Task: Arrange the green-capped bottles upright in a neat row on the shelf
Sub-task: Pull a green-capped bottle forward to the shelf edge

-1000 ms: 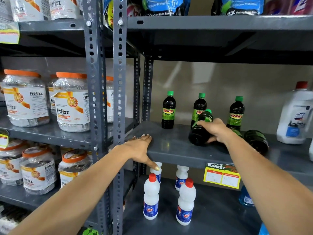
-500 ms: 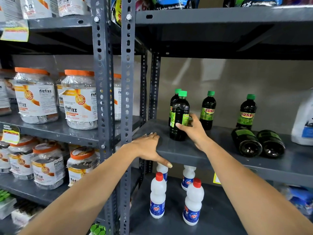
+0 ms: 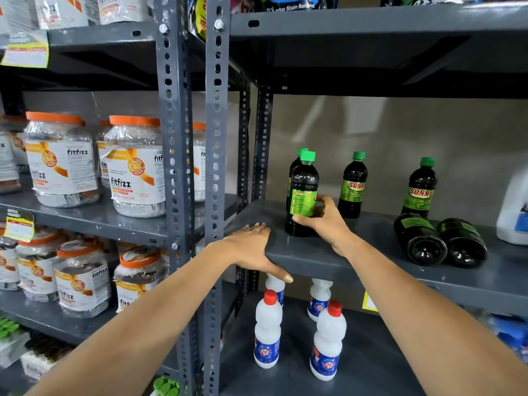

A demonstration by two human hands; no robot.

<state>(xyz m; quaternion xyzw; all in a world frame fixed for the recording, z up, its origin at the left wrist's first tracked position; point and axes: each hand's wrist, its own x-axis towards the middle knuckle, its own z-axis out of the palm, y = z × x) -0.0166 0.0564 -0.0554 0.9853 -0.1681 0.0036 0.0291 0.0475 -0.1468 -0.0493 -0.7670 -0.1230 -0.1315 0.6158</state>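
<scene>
1. Green-capped bottle (image 3: 302, 195), upright on the grey shelf (image 3: 357, 252) in front of another standing one (image 3: 292, 172), is gripped by the right hand (image 3: 323, 221); this looks like the placing step.
2. Left hand (image 3: 251, 250) lies open, braced on the shelf edge.
3. Two bottles (image 3: 354, 184) (image 3: 418, 187) stand further right; two (image 3: 420, 238) (image 3: 461, 242) lie toppled.
4. Next: release, then probably reach right, raise a fallen bottle and align it.
</scene>
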